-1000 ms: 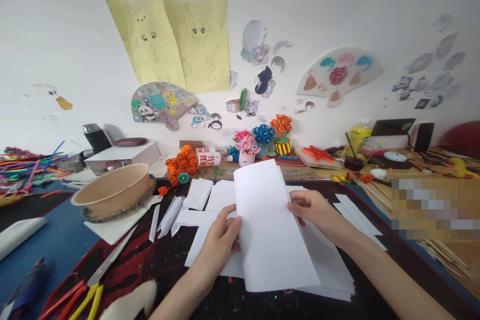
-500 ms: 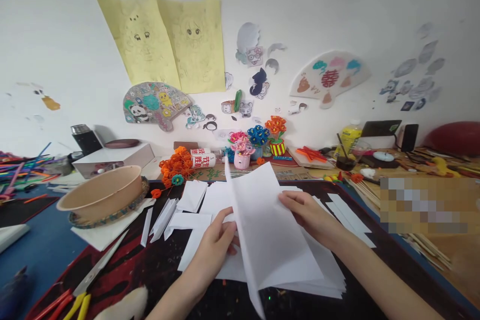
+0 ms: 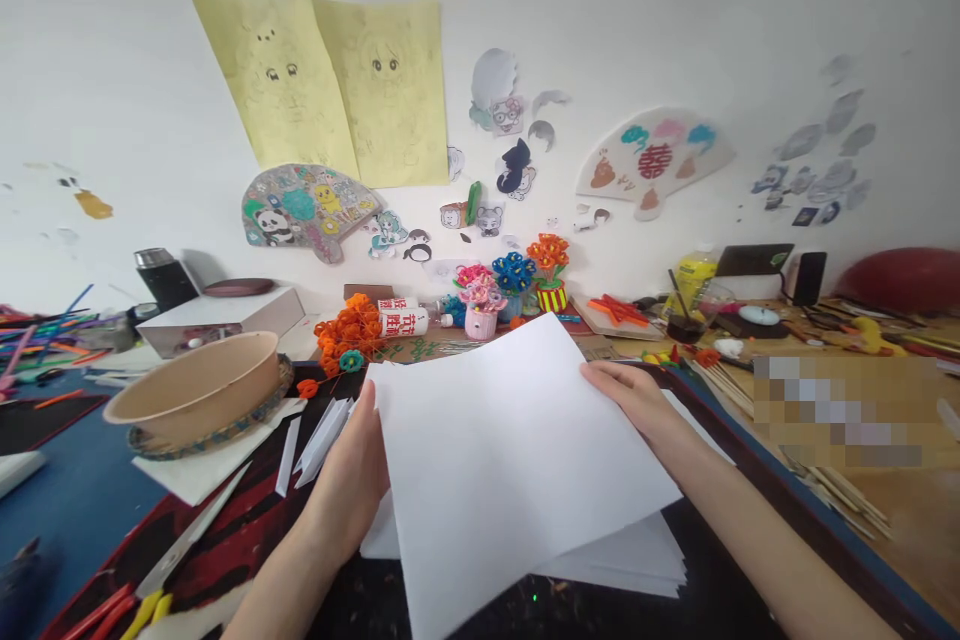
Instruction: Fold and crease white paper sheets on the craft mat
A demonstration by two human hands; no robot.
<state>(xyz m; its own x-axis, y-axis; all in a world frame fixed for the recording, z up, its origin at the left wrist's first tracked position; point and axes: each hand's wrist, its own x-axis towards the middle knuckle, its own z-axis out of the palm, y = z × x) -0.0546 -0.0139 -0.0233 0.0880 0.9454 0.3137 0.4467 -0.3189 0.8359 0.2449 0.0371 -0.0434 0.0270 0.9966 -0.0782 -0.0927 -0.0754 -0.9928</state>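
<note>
A white sheet of paper (image 3: 510,460) is spread open above the table, with a faint crease down its middle. My left hand (image 3: 358,465) grips its left edge, thumb at the upper left corner and the other fingers hidden behind. My right hand (image 3: 626,395) pinches the sheet near its upper right edge. Below it, the stack of white paper (image 3: 630,560) shows at the lower right; the rest is covered by the sheet. Folded white paper pieces (image 3: 324,440) lie left of my left hand.
Scissors (image 3: 176,550) with red and yellow handles lie at the lower left, near a beige basin (image 3: 199,385). Orange craft flowers (image 3: 351,330) and small potted flowers (image 3: 480,305) stand at the back. Wooden sticks (image 3: 840,495) lie on the right.
The folded sheet, seen nearly edge-on before, is now opened out flat towards me. My left hand has moved left with its edge, and my right hand slightly right and up.
</note>
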